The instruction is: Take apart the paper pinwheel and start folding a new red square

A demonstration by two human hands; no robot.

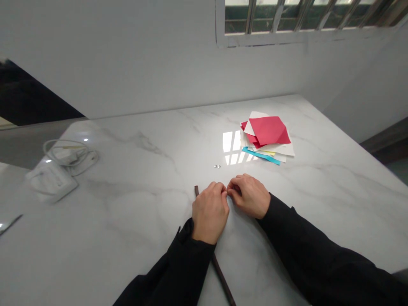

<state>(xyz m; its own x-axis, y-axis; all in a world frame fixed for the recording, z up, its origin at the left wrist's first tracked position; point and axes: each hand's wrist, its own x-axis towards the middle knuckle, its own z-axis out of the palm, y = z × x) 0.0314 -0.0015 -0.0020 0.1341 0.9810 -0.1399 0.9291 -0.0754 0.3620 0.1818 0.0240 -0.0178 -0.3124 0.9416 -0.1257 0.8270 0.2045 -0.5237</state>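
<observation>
My left hand (pixel 210 211) and my right hand (pixel 249 195) meet fingertip to fingertip low over the table, both closed in a pinch. Whatever lies between the fingertips is too small or too hidden to name. A thin dark brown stick (pixel 223 278) runs beneath my left hand and wrist; its far end shows just beyond the knuckles, its near end reaches the bottom edge of the view. I cannot tell whether the left hand touches it. Just past the hands lie two tiny shiny round pieces (pixel 217 166), side by side.
A loose pile of red and white paper (pixel 269 129) lies at the back right, with a blue paper strip (pixel 261 156) at its front. On the left are a coiled white cable (pixel 86 153) and a clear plastic bag (pixel 52 182). The marble-patterned table (pixel 134 229) meets a wall behind.
</observation>
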